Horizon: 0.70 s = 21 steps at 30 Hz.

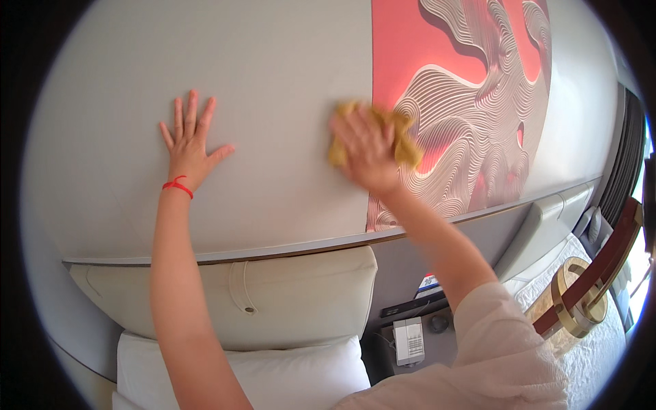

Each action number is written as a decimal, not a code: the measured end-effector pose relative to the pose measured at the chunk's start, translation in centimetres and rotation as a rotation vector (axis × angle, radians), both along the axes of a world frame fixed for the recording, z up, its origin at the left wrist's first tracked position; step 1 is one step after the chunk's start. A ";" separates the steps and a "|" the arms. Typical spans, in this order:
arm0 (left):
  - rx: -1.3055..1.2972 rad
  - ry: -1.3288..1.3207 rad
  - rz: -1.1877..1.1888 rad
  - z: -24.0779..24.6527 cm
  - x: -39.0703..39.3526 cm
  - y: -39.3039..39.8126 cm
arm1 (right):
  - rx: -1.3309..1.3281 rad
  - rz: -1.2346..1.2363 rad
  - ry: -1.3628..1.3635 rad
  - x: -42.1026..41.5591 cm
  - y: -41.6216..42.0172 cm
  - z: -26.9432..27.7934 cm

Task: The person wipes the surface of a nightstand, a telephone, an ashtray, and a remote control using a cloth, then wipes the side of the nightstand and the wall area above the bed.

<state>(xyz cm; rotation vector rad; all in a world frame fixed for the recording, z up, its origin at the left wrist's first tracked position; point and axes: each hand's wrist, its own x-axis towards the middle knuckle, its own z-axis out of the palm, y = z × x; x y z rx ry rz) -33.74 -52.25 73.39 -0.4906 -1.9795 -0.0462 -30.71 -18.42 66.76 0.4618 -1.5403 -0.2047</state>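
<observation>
My left hand (189, 141) lies flat on the pale wall (277, 66) with its fingers spread, and a red string bracelet (178, 187) circles the wrist. To its right, my right hand (366, 148) presses a crumpled mustard-yellow cloth (407, 148) to the wall surface. The hand and cloth are blurred. They overlap the left edge of a wall panel (451, 128) with a pink ground and wavy relief-like grey lines. The palm hides part of the cloth.
Below runs a cream padded headboard (307, 292) above a white pillow (297, 374). A nightstand (441, 348) carries a white telephone (408, 341) with a printed label and a small dark round object (438, 323). A lamp with a brass ring (579, 302) hangs at right, before another bed (589, 369).
</observation>
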 end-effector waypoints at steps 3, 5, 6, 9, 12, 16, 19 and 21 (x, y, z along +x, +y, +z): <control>0.007 -0.007 0.029 -0.4 -0.1 0.1 | 0.244 0.050 -0.244 1.2 1.1 -6.8; 0.011 -0.024 0.030 -0.2 0.2 0.0 | 0.382 0.102 -0.344 1.9 2.0 -7.0; 0.009 -0.035 0.031 -0.1 0.3 0.2 | 0.393 0.033 -0.382 1.6 2.6 -6.1; 0.015 -0.085 0.000 -0.2 0.4 0.6 | 0.050 0.150 -0.268 2.1 1.1 0.8; 0.075 -0.077 0.005 -0.1 2.3 1.7 | -0.254 0.400 -0.483 4.1 -2.8 5.6; 0.773 -0.410 -0.890 -4.6 3.4 4.1 | -0.993 1.250 -1.516 8.2 -8.4 7.0; 1.345 -0.723 -1.555 -8.5 9.7 10.8 | -0.330 1.032 -1.311 7.3 -10.2 2.9; 1.493 -0.800 -1.877 -9.0 12.9 9.9 | -0.127 0.843 -1.396 9.7 -11.7 3.4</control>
